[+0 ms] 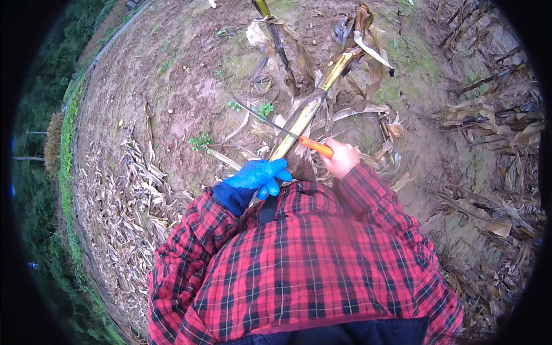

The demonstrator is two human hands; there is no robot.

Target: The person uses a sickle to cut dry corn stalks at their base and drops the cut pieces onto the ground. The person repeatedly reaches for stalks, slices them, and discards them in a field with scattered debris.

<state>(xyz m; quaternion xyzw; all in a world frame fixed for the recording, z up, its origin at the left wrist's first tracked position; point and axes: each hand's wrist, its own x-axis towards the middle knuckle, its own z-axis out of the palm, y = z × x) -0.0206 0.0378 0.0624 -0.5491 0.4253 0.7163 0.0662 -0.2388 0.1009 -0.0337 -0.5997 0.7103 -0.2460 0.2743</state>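
Note:
My left hand [257, 177], in a blue glove with a dark cuff, is closed round the near end of a long yellowish plant stalk [303, 119]. The stalk slants away to the upper right, with brown withered leaves hanging from its far part. Bare and closed, my right hand [340, 157] grips the orange handle of a sickle [315, 146]. Its thin, slightly curved blade reaches left across the stalk, just beyond the gloved fingers. Whether the edge bites into the stalk I cannot tell.
Another stalk [278, 43] with dry leaves stands ahead. Dead leaves [141, 187] litter the soil at left, and heaps of withered stalks [489, 121] lie at right. Small green weeds [200, 141] grow on the bare earth. A grassy strip [68, 155] borders the far left.

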